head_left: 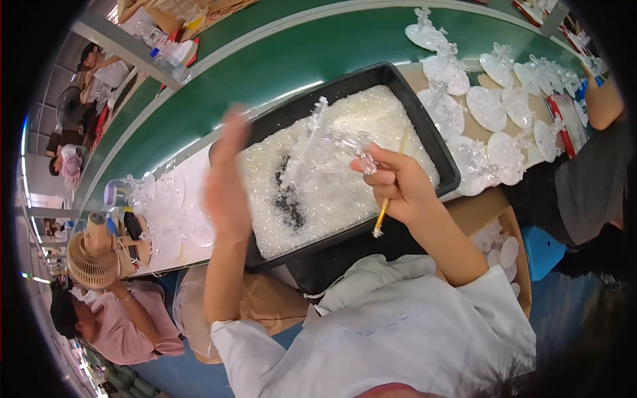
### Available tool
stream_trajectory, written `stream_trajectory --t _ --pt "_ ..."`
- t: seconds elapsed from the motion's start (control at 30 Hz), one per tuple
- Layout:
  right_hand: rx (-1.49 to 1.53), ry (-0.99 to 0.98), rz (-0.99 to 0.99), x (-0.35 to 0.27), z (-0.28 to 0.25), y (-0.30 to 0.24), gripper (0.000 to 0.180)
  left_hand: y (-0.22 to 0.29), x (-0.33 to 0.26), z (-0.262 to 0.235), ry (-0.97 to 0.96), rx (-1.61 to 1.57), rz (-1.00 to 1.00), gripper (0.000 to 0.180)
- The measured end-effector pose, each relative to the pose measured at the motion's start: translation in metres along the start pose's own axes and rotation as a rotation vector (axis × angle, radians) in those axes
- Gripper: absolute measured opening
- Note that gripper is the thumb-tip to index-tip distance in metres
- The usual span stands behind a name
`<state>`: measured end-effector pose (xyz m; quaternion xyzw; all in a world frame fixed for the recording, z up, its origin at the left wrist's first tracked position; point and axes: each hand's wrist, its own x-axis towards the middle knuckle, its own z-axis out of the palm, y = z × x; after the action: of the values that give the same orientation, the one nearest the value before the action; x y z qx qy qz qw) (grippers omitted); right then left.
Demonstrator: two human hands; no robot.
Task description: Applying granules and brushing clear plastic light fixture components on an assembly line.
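My right hand point(405, 182) is closed on the branching end of a clear plastic ornament point(348, 142). The ornament's white, glitter-covered disc point(304, 147) is turned edge-on above the tray. A thin yellow brush point(383, 215) is also gripped in that hand, slanting down past the fingers. To the left, my left hand point(227, 189) is raised near the tray's left edge, blurred by motion, its fingers stretched out and holding nothing. Below both hands lies a black tray point(443, 149) of white glittery granules point(368, 109), with part of its dark bottom showing.
Several glittery white ornaments point(488, 108) lie on the right, and more point(169, 209) at the left. A green conveyor belt point(279, 86) runs behind the tray. An open cardboard box point(521, 255) holds discs. A fan point(93, 259) and a co-worker in pink point(136, 318) are at left.
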<state>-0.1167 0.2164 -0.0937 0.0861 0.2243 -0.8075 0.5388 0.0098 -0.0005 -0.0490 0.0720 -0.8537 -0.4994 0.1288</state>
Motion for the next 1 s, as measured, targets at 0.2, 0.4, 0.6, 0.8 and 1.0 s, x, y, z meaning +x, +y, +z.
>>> stream_trajectory --t 0.2,0.4,0.6,0.8,1.0 --pt "-0.124 -0.053 -0.050 0.002 0.010 0.002 0.015 0.015 -0.002 -0.004 0.269 -0.607 0.409 0.052" --pt "-0.323 -0.015 -0.115 -0.006 0.013 0.012 0.020 0.000 -0.016 -0.007 0.080 -0.199 0.218 0.085" --pt "-0.881 0.020 -0.318 -0.018 0.040 -0.025 0.024 0.018 -0.009 -0.019 0.315 -0.080 0.089 0.065" --pt "-1.692 -0.097 -0.513 -0.007 0.081 -0.035 0.026 0.063 0.032 0.022 -0.121 0.666 0.538 0.076" --pt "-1.504 -0.242 -0.337 -0.005 0.077 -0.045 0.025 0.034 0.042 0.020 -0.017 0.751 0.567 0.062"
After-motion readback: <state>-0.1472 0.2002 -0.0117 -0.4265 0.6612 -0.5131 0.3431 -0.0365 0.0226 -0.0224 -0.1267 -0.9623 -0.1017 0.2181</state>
